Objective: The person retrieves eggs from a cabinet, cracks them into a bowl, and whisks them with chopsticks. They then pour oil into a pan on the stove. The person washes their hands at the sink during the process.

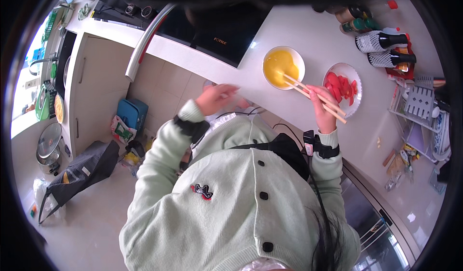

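My right hand [323, 108] is closed around a pair of wooden chopsticks [302, 88]. Their far tips dip into yellow beaten egg [280, 67] inside a white bowl [264, 76] on the counter. Just right of that bowl stands a white scallop-edged dish [357, 74] of cut red tomato pieces [338, 86]; my right hand is beside its near left edge. My left hand [217, 98] is raised in front of my body near the counter's edge, apart from the bowl. Its fingers are partly stretched and slightly blurred, with nothing seen in them.
A black cooktop [212, 34] lies behind and left of the bowl. Several bottles [381, 41] stand at the back right, and a dish rack [419, 109] is at the far right. A dark bag [84, 169] and a blue box [132, 114] sit low at the left.
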Tool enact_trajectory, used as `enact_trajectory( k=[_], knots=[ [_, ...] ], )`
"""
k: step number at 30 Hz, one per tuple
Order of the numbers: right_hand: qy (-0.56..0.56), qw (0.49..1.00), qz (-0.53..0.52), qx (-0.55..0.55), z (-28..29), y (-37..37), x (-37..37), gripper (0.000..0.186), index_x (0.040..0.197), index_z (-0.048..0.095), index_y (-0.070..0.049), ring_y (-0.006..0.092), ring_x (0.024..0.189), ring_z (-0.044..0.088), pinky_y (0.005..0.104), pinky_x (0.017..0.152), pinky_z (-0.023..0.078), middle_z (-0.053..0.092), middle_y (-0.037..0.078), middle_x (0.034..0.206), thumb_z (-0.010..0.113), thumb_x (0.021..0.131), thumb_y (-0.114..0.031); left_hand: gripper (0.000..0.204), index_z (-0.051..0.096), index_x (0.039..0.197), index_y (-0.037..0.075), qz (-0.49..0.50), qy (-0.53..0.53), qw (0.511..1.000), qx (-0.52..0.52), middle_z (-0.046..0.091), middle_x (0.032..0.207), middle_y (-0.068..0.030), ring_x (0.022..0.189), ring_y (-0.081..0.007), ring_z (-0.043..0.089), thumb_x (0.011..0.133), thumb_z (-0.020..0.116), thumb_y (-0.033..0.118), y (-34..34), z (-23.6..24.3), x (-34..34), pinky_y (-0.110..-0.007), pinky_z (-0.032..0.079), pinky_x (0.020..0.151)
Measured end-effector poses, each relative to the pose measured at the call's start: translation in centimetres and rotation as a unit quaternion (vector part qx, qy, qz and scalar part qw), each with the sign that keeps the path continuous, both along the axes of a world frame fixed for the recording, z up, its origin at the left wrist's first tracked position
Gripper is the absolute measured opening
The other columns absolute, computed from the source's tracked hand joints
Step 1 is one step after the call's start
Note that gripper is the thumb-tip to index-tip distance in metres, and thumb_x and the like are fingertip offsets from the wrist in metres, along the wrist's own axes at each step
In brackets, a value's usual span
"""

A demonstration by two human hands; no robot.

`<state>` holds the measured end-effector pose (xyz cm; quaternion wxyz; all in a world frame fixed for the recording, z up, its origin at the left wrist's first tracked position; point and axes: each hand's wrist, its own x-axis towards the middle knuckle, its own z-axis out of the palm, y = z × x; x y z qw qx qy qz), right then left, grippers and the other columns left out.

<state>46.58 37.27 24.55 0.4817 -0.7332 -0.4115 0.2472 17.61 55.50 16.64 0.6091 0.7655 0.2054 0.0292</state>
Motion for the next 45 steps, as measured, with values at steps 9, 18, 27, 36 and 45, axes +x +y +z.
enact_trajectory(
  k=[9,18,27,36,45],
  knots=[
    [0.055,0.996,-0.066,0.039,-1.4,0.4,-0.3,0.018,0.099,0.065,0.002,0.0161,0.081,0.064,0.0250,0.073,0.051,0.066,0.009,0.090,0.058,0.090,-0.013,0.067,0.014,0.142,0.009,0.172,-0.008,0.929,-0.327,0.031,0.137,-0.0161,0.099,-0.0242,0.060,0.088,0.053,0.014,-1.2,2.1,10.2,-0.032,0.050,0.087],
    [0.169,0.985,-0.015,-0.024,-1.3,0.3,0.7,0.023,0.102,0.061,0.005,0.0195,0.089,0.064,0.0281,0.079,0.053,0.064,0.013,0.096,0.055,0.091,-0.014,0.069,0.004,0.145,0.016,0.169,0.008,0.890,-0.424,0.030,0.139,-0.0132,0.104,-0.0257,0.059,0.090,0.046,0.011,-1.7,1.4,11.6,-0.038,0.047,0.092],
    [0.176,0.979,-0.083,0.065,-1.3,0.4,1.5,0.024,0.103,0.060,0.006,0.0207,0.090,0.065,0.0281,0.080,0.053,0.064,0.014,0.097,0.055,0.091,-0.014,0.067,0.006,0.144,0.022,0.169,0.003,0.880,-0.444,0.035,0.134,-0.0114,0.108,-0.0253,0.056,0.090,0.045,0.011,-1.7,0.8,12.4,-0.039,0.047,0.093],
    [0.122,0.992,-0.011,0.010,-1.5,0.6,2.3,0.025,0.102,0.061,0.005,0.0199,0.089,0.065,0.0274,0.079,0.053,0.065,0.013,0.095,0.056,0.091,-0.016,0.067,0.010,0.143,0.022,0.177,0.009,0.880,-0.441,0.039,0.131,-0.0116,0.109,-0.0262,0.056,0.087,0.044,0.009,-1.5,1.2,13.1,-0.039,0.047,0.093],
    [0.186,0.982,-0.026,0.030,-1.5,1.0,2.5,0.025,0.102,0.062,0.005,0.0185,0.090,0.064,0.0266,0.079,0.053,0.066,0.012,0.092,0.057,0.090,-0.017,0.063,0.015,0.140,0.020,0.178,-0.003,0.869,-0.463,0.040,0.131,-0.0125,0.111,-0.0275,0.054,0.085,0.041,0.006,-1.2,0.9,13.2,-0.040,0.047,0.093]
  ],
)
